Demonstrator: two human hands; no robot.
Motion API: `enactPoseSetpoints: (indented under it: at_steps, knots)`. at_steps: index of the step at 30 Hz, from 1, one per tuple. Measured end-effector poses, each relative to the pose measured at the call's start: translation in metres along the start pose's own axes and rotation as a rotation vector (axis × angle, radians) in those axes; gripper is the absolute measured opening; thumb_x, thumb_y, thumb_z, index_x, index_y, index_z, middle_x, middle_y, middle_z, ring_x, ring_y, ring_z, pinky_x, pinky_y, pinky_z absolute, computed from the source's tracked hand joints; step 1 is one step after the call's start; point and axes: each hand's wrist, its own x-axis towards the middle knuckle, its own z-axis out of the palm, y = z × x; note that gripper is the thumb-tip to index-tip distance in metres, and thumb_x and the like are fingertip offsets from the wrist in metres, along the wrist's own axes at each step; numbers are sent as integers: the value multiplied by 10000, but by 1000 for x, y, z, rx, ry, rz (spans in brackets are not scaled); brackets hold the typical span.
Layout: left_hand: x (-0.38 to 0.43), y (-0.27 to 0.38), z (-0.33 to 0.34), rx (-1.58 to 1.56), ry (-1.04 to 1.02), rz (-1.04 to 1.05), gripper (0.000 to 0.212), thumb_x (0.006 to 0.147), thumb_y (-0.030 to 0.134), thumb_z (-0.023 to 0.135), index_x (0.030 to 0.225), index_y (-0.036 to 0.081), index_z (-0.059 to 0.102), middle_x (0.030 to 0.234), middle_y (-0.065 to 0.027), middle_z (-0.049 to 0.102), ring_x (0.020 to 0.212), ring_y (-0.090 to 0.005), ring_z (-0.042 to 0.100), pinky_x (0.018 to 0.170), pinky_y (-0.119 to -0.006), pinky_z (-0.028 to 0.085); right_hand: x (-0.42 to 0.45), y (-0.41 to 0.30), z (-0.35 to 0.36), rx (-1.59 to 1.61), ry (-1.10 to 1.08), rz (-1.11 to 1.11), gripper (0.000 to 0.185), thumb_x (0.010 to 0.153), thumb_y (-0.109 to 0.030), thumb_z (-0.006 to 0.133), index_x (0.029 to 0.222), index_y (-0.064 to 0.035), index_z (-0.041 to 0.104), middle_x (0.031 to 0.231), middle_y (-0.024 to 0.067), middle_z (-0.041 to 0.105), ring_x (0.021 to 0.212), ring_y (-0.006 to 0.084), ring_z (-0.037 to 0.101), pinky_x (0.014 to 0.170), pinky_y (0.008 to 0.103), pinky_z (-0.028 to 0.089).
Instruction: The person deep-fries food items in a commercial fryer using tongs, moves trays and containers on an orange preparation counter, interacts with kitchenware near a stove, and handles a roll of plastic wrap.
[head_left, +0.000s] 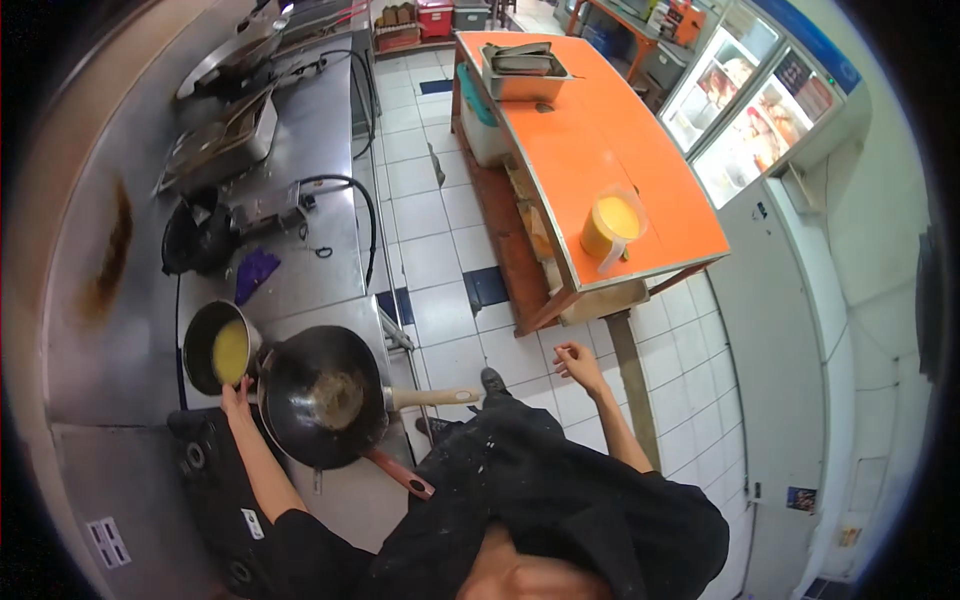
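Observation:
My left hand (236, 397) is at the near rim of a metal pot (196, 352) holding yellow liquid (231, 351); whether its fingers grip the pot is hard to tell. Right beside the pot, a dark wok (322, 397) with a pale wooden handle (435, 397) rests on the steel counter, and a reddish handle (401, 476) sticks out from under it. My right hand (579, 366) is in the air over the tiled floor, fingers loosely curled, with nothing seen in it. Nearest to it stands a clear plastic jug (600, 229) of yellow liquid on the orange table (559, 165).
A purple cloth (255, 274), a black burner or pan (199, 236) and a metal tray (225, 146) lie farther along the counter. A black stove (217, 480) is close by on the left. A steel container (523, 79) stands on the table's far end. Glass-door fridges (757, 112) are at right.

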Motion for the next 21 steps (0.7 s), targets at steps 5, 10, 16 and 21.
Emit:
enactPoseSetpoints:
  at_steps: [5, 10, 16, 21]
  knots:
    - [-27, 52, 9, -91, -12, 89, 357, 871, 87, 569, 1136, -143, 500, 972, -235, 626, 795, -351, 680, 657, -284, 640, 30, -4, -37, 27, 12, -60, 285, 938, -259, 569, 1053, 0, 590, 807, 99, 659, 630, 134, 619, 545, 268, 492]
    - [-131, 107, 51, 36, -107, 195, 325, 854, 104, 610, 1086, -118, 561, 942, -226, 662, 780, -304, 692, 610, -225, 616, 56, 25, -74, 49, 69, -22, 250, 950, -249, 561, 1067, -31, 591, 798, 93, 654, 623, 149, 633, 531, 274, 509]
    - [-258, 123, 56, 145, -141, 172, 219, 912, 165, 562, 919, -53, 582, 870, -264, 675, 661, -204, 685, 556, -180, 590, 111, 106, -91, 18, 40, 154, 249, 916, -257, 591, 1026, -34, 595, 785, 97, 659, 586, 177, 646, 507, 288, 515]
    - [-339, 59, 80, 224, -51, 61, 270, 879, 180, 558, 916, -87, 573, 854, -284, 666, 596, -212, 664, 530, -187, 577, 117, 186, -110, -147, -139, 421, 256, 871, -216, 577, 1031, -16, 584, 805, 134, 677, 631, 222, 672, 529, 343, 544]
